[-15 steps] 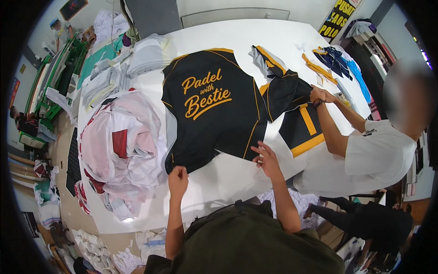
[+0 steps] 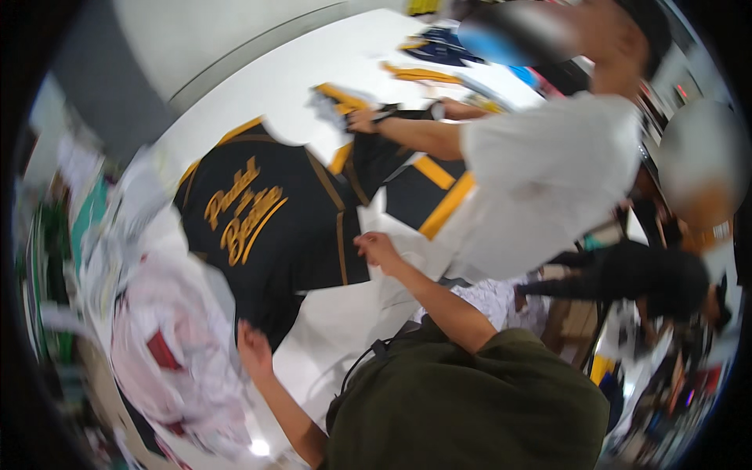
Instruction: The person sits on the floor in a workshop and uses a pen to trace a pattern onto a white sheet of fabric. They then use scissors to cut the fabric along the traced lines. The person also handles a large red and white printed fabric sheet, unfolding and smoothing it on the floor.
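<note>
A black jersey panel with orange piping and orange lettering lies spread on the white table. My left hand is at its lower left edge; motion blur hides whether the fingers pinch the cloth. Beside the panel's right edge is my right hand, its fingers bent but apart, holding nothing that I can see. A co-worker's hand rests on smaller black and orange garment pieces beyond the panel. Nearer on that side lies a black piece with orange bands.
At left, a heap of pale pink and white cloth sits against the panel, with grey folded cloth behind it. A co-worker in a white shirt leans over the table's right side. Navy pieces lie at the far end.
My view has swung right and tilted, blurring the picture. My right hand's spread fingers have drawn in. The co-worker's two hands have moved apart over the smaller pieces.
</note>
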{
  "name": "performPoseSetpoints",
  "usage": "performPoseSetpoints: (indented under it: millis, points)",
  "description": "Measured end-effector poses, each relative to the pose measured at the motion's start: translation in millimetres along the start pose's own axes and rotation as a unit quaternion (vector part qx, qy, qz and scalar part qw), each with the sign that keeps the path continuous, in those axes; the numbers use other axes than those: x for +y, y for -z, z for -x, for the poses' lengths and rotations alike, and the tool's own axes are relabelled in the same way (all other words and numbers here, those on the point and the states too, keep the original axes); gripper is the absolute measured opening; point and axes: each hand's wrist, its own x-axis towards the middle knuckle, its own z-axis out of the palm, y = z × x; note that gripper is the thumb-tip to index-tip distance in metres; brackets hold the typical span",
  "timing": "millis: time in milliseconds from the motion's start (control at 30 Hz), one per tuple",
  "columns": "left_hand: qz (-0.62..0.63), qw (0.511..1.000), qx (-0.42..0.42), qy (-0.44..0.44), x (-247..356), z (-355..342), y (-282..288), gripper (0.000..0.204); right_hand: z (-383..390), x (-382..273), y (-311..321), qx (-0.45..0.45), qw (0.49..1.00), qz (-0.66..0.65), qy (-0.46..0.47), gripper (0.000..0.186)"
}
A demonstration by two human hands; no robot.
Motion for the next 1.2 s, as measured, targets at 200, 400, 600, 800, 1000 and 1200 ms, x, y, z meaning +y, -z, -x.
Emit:
performPoseSetpoints:
  millis: [200, 400, 600, 800, 1000, 1200]
  points:
    - [-0.679, 0.602, 0.323, -0.268, 7, 70, 37, 0.024, 68, -4, 13, 0.108, 0.829, 0.516, 0.187, 0.046]
    - [-0.745, 0.535, 0.285, -0.277, -27, 113, -20, 0.060, 73, 13, 11, 0.102, 0.787, 0.555, 0.249, 0.051]
    - [-0.818, 0.357, 0.325, -0.312, -49, 121, -59, 0.033, 102, 27, 41, 0.130, 0.710, 0.574, 0.388, 0.055]
    - [-0.805, 0.324, 0.329, -0.372, -48, 114, -47, 0.025, 104, 27, 40, 0.105, 0.747, 0.553, 0.354, 0.053]
    - [-0.780, 0.421, 0.346, -0.307, -46, 129, -68, 0.025, 106, 31, 45, 0.107, 0.749, 0.553, 0.349, 0.049]
    - [-0.762, 0.454, 0.317, -0.335, -41, 139, -68, 0.025, 98, 9, 34, 0.104, 0.737, 0.590, 0.313, 0.037]
